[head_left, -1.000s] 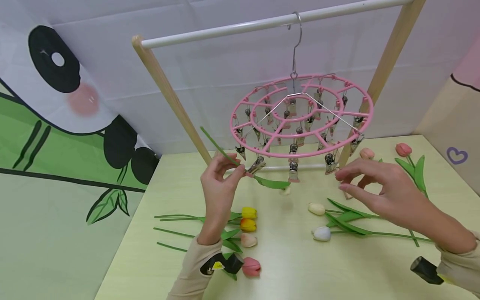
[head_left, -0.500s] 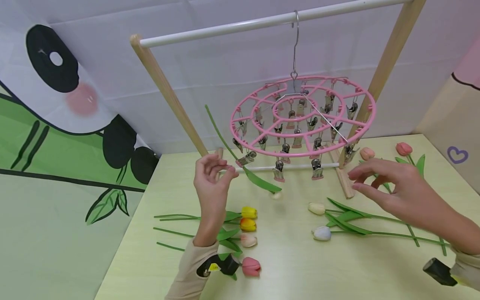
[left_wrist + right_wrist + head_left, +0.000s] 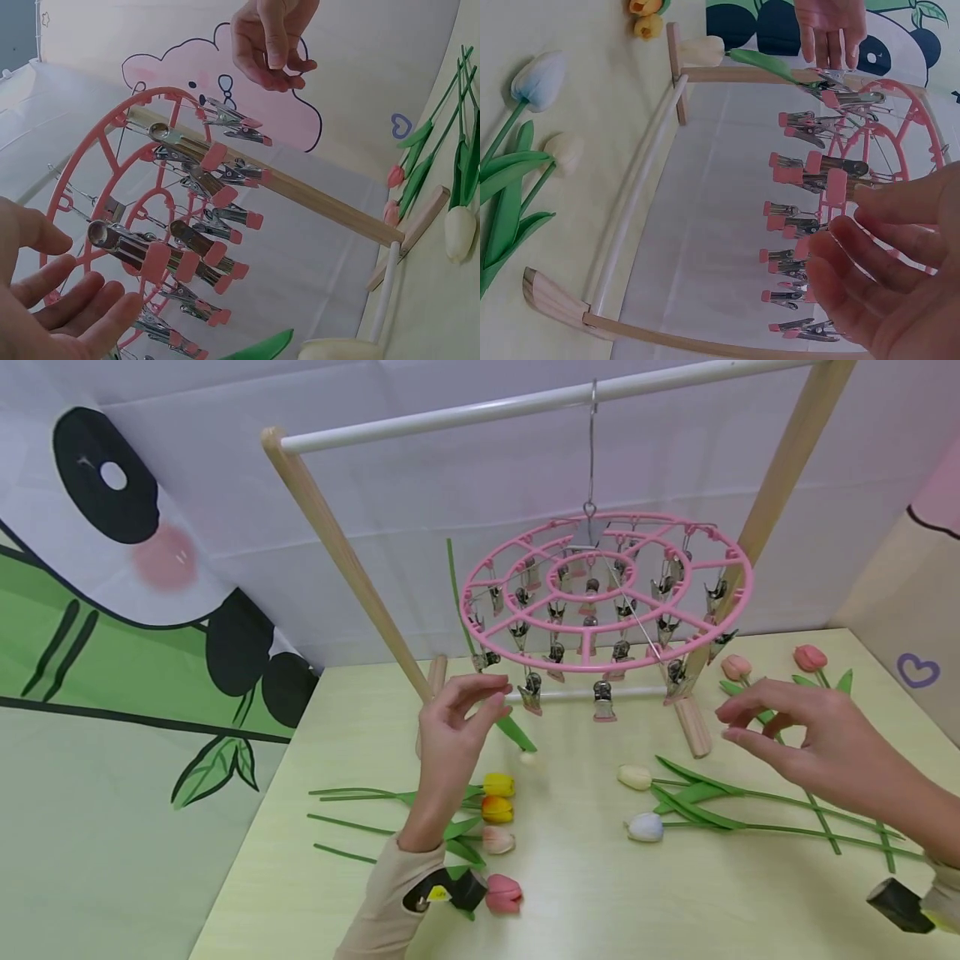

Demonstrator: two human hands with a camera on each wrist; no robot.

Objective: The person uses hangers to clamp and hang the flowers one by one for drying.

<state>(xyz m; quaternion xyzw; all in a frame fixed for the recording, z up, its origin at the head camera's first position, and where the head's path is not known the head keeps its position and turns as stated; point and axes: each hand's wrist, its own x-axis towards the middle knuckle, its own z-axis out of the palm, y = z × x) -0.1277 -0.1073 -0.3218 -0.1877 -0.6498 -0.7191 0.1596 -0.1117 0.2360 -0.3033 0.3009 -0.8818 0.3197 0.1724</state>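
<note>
A white tulip [image 3: 529, 759] hangs bloom-down from a metal clip [image 3: 487, 660] at the left rim of the round pink clip hanger [image 3: 517, 657]; its stem sticks up past the rim. Just in front of that clip is my left hand [image 3: 459, 720], holding nothing, its fingers [image 3: 61, 291] spread in the left wrist view. My right hand [image 3: 795, 722] hovers right of the hanger with loosely bent, empty fingers. Several pink-tipped clips [image 3: 837, 186] dangle near it in the right wrist view. In the head view my left hand hides part of the tulip.
The hanger hooks over a white rail [image 3: 450, 416] on a wooden frame [image 3: 348, 568]. Yellow, pale and pink tulips [image 3: 498, 810] lie at left on the table. White tulips [image 3: 643, 827] lie at right, with pink tulips [image 3: 811, 657] farther back.
The hanger has turned, carrying the clipped tulip left and backward; its stem now stands nearly upright. My left hand has come away from the clip. My right hand has drifted right.
</note>
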